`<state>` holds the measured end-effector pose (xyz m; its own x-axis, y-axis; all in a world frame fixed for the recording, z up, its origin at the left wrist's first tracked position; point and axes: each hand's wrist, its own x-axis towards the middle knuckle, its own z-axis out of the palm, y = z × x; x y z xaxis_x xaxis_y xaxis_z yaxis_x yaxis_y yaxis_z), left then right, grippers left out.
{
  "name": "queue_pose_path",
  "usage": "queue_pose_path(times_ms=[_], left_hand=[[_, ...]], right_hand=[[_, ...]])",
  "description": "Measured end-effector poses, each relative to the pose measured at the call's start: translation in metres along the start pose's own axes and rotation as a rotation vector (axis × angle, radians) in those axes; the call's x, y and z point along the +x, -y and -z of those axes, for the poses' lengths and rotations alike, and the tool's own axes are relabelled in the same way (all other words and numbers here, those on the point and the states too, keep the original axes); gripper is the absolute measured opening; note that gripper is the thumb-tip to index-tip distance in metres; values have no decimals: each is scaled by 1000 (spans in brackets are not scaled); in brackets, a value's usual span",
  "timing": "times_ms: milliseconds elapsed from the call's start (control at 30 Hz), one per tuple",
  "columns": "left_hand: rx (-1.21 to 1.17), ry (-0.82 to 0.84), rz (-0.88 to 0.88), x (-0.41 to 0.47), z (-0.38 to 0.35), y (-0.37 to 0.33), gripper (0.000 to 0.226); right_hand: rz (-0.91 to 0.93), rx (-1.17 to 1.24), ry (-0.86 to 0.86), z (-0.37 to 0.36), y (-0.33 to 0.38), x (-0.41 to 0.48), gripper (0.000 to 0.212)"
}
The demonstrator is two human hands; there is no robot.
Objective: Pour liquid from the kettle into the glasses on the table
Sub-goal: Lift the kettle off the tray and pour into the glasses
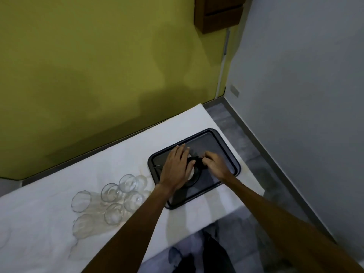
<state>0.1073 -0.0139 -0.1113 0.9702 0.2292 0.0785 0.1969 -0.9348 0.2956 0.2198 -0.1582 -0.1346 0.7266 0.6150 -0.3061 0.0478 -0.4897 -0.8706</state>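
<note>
A white kettle (pixel 191 172) with a black handle and black base stands on a black tray (pixel 220 142), seen from above and mostly hidden by my hands. My left hand (pixel 177 166) lies palm-down over the kettle's top, with the fingers stretched toward the wall and the thumb against its side. My right hand (pixel 215 163) is closed around the black handle (pixel 197 161) on the kettle's right. Several clear empty glasses (pixel 128 183) stand clustered on the white table, left of the tray and apart from both hands.
The white-covered table (pixel 59 243) runs along a yellow-green wall; its right end and near edge drop to a grey floor (pixel 246 154). A grey wall stands to the right. A wooden fixture (pixel 216 12) hangs high on the wall.
</note>
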Motion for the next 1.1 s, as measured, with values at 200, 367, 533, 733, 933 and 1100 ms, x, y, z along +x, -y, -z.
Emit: queue_pose_path(times_ms=[200,367,533,733,933,1100], left_hand=[[11,-49,29,0,-5,-1,47],[30,-29,30,2,-5,-1,47],[35,-12,62,2,-3,-5,48],[25,-61,109,5,7,-18,42],[29,-180,214,5,38,-32,38],[26,-273,284,-1,63,-37,38]], right_hand=[[-167,222,-178,-34,7,5,37],[-250,188,-294,-37,13,18,57],[-199,235,-360,-44,17,24,57],[-186,290,-327,-33,24,25,59],[-156,278,-310,-26,44,23,50],[-129,224,-266,-27,68,23,49]])
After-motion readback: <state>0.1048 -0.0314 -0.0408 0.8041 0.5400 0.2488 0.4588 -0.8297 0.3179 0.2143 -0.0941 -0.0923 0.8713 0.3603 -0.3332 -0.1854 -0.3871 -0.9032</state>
